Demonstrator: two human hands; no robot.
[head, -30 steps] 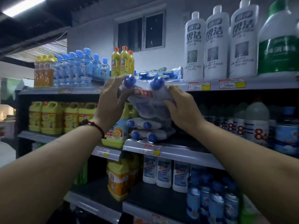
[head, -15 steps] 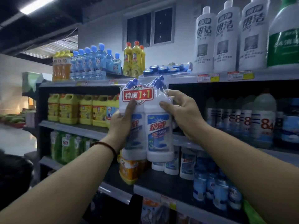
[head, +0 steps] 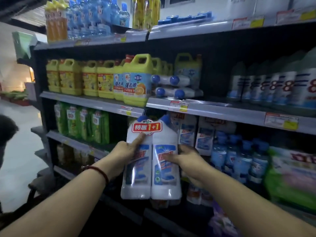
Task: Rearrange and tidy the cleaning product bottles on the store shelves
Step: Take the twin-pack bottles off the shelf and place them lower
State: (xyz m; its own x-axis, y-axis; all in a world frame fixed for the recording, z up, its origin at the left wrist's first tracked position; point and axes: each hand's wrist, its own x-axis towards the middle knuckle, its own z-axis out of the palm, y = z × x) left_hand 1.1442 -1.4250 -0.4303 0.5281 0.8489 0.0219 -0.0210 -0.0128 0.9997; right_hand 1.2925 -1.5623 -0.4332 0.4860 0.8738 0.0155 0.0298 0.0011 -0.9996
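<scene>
A shrink-wrapped twin pack of white bottles (head: 150, 182) with blue caps and a red "1+1" label stands upright in front of the lower shelf. My left hand (head: 125, 151) grips its left side, forefinger up on the label. My right hand (head: 185, 158) holds the right side, thumb across the front. Two more twin packs (head: 172, 86) lie flat, stacked, on the middle shelf (head: 213, 108). Matching white bottles (head: 203, 139) stand behind the held pack.
Yellow jugs (head: 85, 79) fill the middle shelf's left half, white "84" bottles (head: 282, 86) its right. Green refill bags (head: 83, 124) stand lower left, blue bottles (head: 239, 158) lower right. Small bottles (head: 89, 17) line the top shelf. An aisle floor (head: 17, 142) opens to the left.
The twin pack was lifted off the stack on the middle shelf, turned upright and lowered in both hands to the shelf below. The view has tilted down.
</scene>
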